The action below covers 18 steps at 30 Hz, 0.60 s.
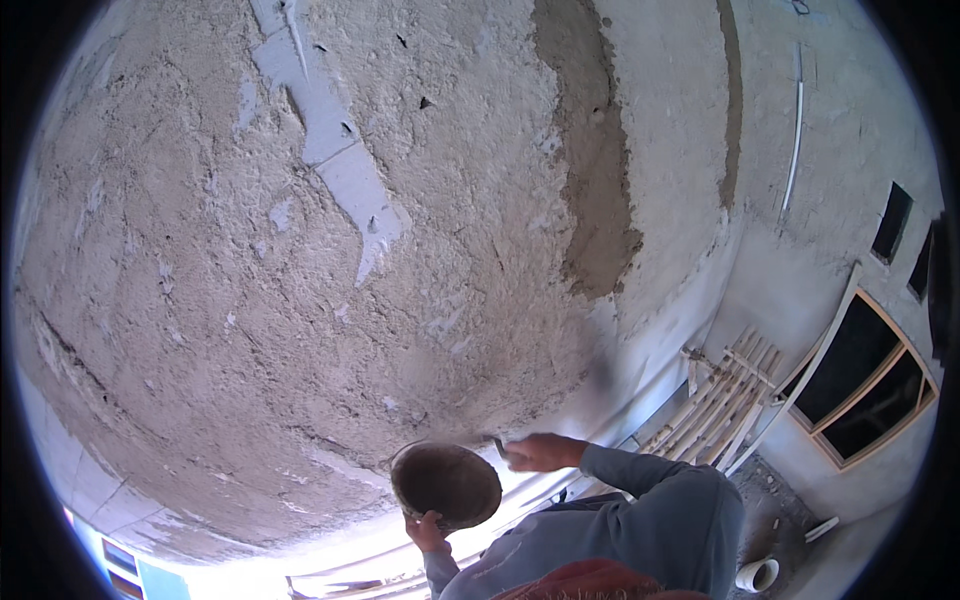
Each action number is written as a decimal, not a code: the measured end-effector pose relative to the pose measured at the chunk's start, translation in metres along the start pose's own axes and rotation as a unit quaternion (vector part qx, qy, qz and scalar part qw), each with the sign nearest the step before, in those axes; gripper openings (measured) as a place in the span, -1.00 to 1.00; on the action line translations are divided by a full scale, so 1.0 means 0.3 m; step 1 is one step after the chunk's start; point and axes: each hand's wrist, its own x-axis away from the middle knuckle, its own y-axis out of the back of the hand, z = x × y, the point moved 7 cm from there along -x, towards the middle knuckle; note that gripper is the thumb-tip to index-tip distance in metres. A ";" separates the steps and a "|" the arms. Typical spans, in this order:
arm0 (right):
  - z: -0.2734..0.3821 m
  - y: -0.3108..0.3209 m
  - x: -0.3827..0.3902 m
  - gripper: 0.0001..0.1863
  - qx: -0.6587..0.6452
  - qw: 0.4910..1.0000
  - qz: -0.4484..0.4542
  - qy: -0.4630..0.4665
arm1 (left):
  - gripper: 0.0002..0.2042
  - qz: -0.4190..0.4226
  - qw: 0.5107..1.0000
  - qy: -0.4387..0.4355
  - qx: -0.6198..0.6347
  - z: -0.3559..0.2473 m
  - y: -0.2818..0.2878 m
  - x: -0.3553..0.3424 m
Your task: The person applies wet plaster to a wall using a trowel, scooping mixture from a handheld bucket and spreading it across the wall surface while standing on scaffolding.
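Observation:
A round, dark mortar pan (447,484) is tilted so that its hollow inside shows; mortar stains its rim. My left hand (428,532) grips it from below at the near left edge, fingers closed on the rim. On the far right side of the pan, my right hand (545,452) is closed round the handle of a trowel (500,447). The trowel's blade is smeared by motion over the pan's far rim. How much mortar lies in the pan is too dark to tell. Beyond both hands rises a rough plastered wall (450,250).
Darker, wet-looking mortar (600,180) runs down the wall in a broad strip. Bare pale block (335,130) shows through at upper left. To the right are lashed bamboo poles (715,395), a wooden-framed window (870,385) and, lower down, a pale pipe piece (757,575).

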 end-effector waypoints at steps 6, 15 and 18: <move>-0.266 -0.332 -0.029 -0.64 0.011 0.986 0.075 -0.148 | -0.33 0.146 0.965 -0.137 -0.172 0.113 -0.147 -0.165; -0.111 -0.341 0.149 -0.64 -0.685 0.703 0.107 -0.158 | -0.42 0.255 0.952 -0.075 -0.153 0.076 -0.456 -0.066; -0.073 -0.269 0.166 -0.66 -0.759 0.631 0.081 -0.138 | -0.62 0.255 0.966 0.006 -0.051 0.211 -0.379 -0.188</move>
